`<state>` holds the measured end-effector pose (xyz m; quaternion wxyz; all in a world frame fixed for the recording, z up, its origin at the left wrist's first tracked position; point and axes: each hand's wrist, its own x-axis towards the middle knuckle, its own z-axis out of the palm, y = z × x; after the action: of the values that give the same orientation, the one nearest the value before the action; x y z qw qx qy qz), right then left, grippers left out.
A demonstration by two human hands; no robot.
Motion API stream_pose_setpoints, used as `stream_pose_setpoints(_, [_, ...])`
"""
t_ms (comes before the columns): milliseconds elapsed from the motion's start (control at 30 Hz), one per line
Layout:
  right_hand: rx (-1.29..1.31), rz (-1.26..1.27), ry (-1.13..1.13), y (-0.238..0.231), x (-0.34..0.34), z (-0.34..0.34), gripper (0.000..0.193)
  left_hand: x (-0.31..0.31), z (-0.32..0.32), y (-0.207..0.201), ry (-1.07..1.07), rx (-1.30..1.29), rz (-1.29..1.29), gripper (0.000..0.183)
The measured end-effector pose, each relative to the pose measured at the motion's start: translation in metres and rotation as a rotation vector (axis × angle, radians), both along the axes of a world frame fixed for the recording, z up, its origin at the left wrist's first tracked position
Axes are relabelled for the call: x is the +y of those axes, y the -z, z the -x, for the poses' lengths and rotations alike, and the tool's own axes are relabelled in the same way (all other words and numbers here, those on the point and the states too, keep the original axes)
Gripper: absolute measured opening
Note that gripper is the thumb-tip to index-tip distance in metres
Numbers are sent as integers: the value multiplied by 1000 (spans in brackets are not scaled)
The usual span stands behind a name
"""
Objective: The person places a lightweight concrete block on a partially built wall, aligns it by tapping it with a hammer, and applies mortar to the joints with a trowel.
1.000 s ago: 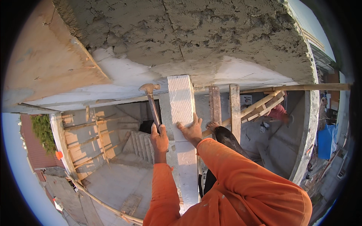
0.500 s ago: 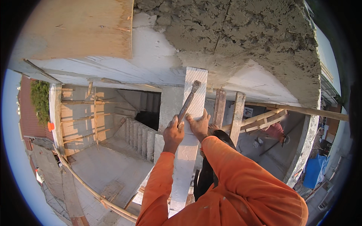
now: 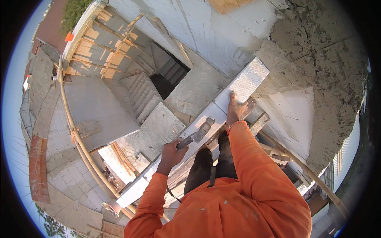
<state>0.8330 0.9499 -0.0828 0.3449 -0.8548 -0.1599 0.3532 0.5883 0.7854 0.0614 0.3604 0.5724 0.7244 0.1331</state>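
Observation:
My left hand (image 3: 170, 157) is closed round the handle of a hammer (image 3: 201, 133). The hammer's worn metal head lies over the top of a narrow wall of white blocks (image 3: 186, 139). At the far end of this wall is a white block (image 3: 250, 77) with a ridged top. My right hand (image 3: 235, 108) grips that block's near right edge, thumb on top and the other fingers partly hidden at its side. A joint line shows between this block and the one nearer me.
Wet grey mortar (image 3: 317, 51) covers a slab at the right. Below on the left are concrete stairs (image 3: 141, 97) beside a dark opening (image 3: 168, 81). A bamboo rail (image 3: 69, 115) runs down the left. Timber planks (image 3: 260, 123) and a pole (image 3: 317, 174) lie right of the wall.
My view has turned, so the wall now runs diagonally. The hammer has come back from the end block to the nearer block. My right hand has moved farther along the end block's edge.

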Motion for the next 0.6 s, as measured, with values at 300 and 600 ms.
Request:
stream_pose_setpoints(300, [-125,-241,-332,-10,-41,-43,83,-185,-26,21,-594,65,318,21])
stream_pose_setpoints(600, [-560,-15,-1250,-34,-39,-22,84,-184,-61,64,-896,-19,505,25])
